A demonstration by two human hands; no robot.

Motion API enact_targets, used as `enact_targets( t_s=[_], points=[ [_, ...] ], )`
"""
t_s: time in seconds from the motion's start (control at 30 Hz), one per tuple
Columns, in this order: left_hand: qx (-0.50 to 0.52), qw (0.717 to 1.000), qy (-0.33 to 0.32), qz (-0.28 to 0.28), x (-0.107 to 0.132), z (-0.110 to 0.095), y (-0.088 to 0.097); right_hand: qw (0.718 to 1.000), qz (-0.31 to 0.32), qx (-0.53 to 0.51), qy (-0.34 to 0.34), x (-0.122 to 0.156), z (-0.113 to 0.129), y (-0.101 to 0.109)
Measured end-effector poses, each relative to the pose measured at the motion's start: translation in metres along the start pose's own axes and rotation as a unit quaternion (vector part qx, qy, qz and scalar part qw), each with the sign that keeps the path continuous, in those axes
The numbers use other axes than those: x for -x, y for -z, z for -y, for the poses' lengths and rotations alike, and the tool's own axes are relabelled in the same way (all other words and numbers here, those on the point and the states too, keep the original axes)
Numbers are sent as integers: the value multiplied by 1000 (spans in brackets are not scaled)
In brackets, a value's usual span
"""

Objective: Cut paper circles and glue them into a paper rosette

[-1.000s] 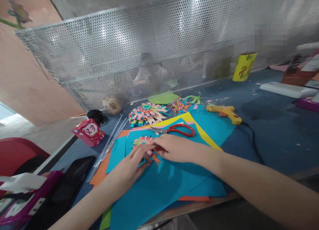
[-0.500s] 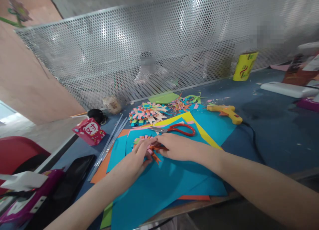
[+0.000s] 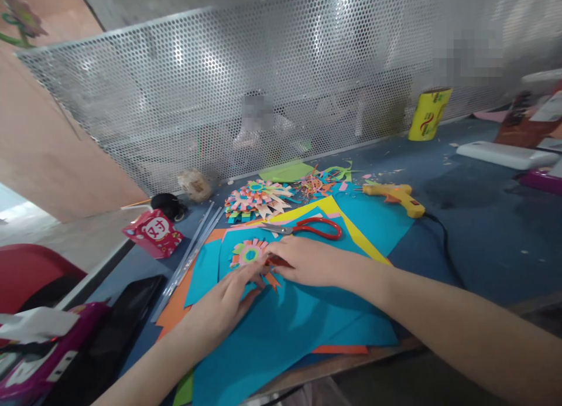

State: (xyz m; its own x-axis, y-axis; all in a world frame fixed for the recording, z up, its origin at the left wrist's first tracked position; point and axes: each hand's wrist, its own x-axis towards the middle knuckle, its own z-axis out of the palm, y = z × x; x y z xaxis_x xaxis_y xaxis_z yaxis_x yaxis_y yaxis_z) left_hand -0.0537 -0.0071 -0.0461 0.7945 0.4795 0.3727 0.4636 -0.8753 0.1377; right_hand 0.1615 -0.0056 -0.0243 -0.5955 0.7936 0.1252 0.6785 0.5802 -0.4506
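Observation:
On a stack of blue paper sheets (image 3: pixel 281 330) lies a paper rosette (image 3: pixel 250 255) with a fringed pink, orange and green rim and a ringed centre. My left hand (image 3: pixel 237 286) grips its lower edge, the fingertips partly hidden. My right hand (image 3: pixel 298 258) is closed at the rosette's right side, pinching an orange paper strip (image 3: pixel 274 280) whose notched tail sticks out toward me. Just beyond my right hand, scissors (image 3: pixel 318 225) with red handles lie on the paper, blades pointing left.
Finished-looking rosettes (image 3: pixel 259 200) and paper scraps (image 3: pixel 317 184) lie behind. A yellow glue gun (image 3: pixel 395 196) with a black cord rests at right. Clear glue sticks (image 3: pixel 188 259), a pink box (image 3: pixel 154 233) and a black phone (image 3: pixel 127 324) are at left. A perforated metal screen (image 3: pixel 175 101) stands behind.
My left hand has drawn back toward me, uncovering the rosette's ringed centre. My right hand stays on the orange strip. The view has shifted slightly.

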Motion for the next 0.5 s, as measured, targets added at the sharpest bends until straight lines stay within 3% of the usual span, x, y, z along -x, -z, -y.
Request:
enact_targets(
  t_s=[0.17,0.37,0.5],
  points=[
    [-65,997,-33,-3,-3,-1,3,1000,-1,-2,10,0,0,-1],
    [-157,976,-139,-60,-2,1,5,1000,-10,-19,15,1,0,0],
    [-158,974,-157,-36,2,3,6,999,-6,-29,16,1,0,0]
  ],
)
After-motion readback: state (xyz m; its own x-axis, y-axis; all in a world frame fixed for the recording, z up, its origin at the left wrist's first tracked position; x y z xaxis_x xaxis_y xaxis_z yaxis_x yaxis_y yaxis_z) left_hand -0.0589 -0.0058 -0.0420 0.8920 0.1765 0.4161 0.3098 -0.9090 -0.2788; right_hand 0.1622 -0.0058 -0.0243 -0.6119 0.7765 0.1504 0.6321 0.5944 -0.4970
